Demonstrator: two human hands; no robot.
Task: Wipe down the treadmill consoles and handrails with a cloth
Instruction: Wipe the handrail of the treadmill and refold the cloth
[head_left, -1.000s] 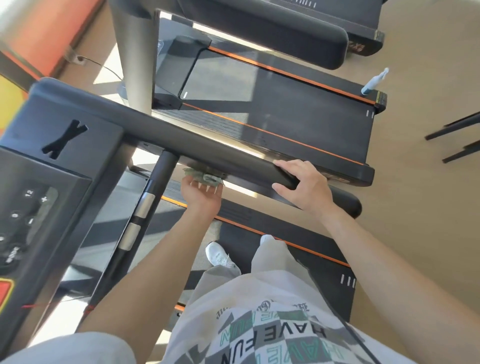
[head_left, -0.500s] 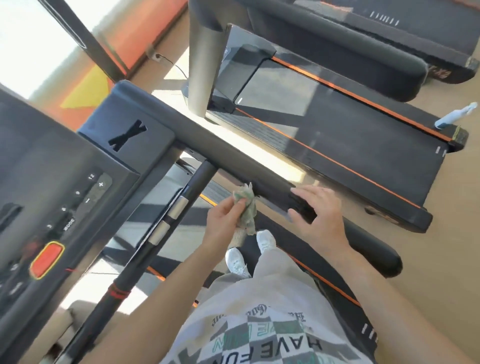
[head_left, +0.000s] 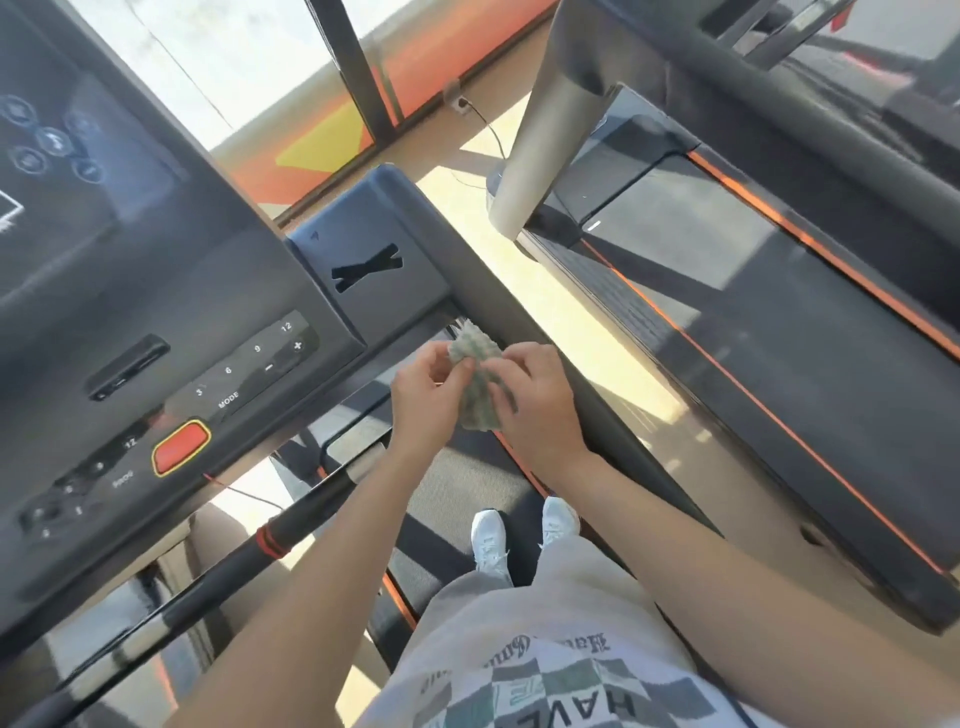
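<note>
Bright window sunlight, hard shadows, blurred, warped edges.

- A pale T-shirt (head_left: 545, 691) filled the view at 6 o'clock. It was printed with grey, green and white checks and black letters reading "HAVE", upside down to the camera.
- At 12 o'clock of that print ran a line of dark ornate script (head_left: 519, 656), too small to read.
- Loose light-grey trousers (head_left: 550, 592) showed beyond the shirt's hem.
- White laced trainers, the left shoe (head_left: 488, 540) and right shoe (head_left: 558, 519), sat just past centre toward 6 o'clock.
- The left hand (head_left: 423, 395), right hand (head_left: 540, 400), left forearm (head_left: 322, 545) and right forearm (head_left: 701, 545) were bare.
</note>
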